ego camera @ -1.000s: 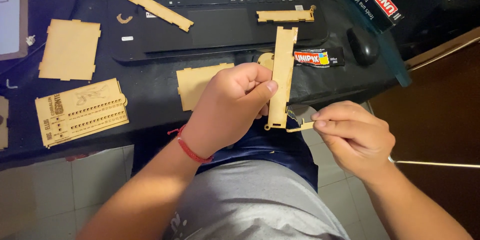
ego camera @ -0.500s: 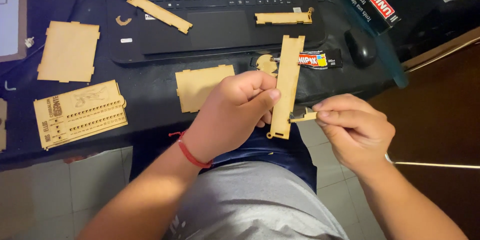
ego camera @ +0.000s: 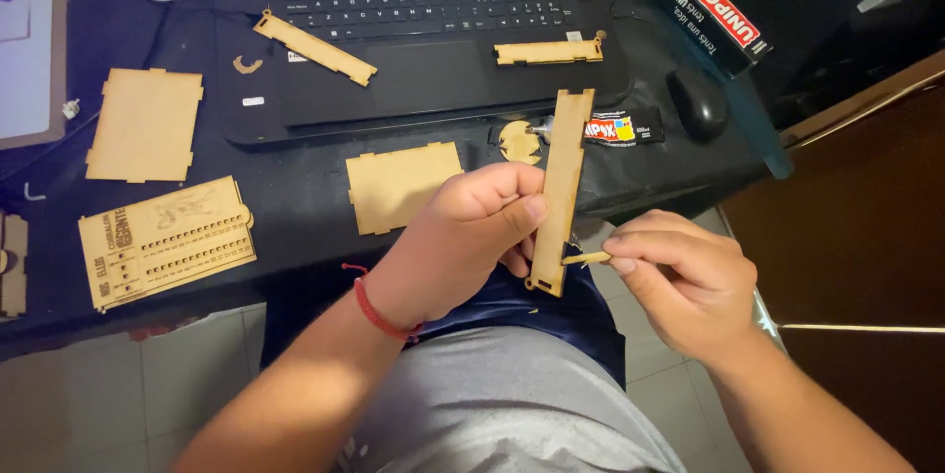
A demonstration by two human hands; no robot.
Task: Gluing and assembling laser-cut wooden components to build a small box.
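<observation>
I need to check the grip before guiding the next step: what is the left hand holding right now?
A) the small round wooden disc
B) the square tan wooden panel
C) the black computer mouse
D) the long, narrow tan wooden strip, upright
D: the left hand pinches the long, narrow tan wooden strip upright above the lap, while the right hand presses a small tan wooden stick against the strip's lower edge.

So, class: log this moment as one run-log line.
left hand: holds long wooden strip upright | right hand: pinches small wooden stick against strip's edge | glue tube: on desk
</observation>
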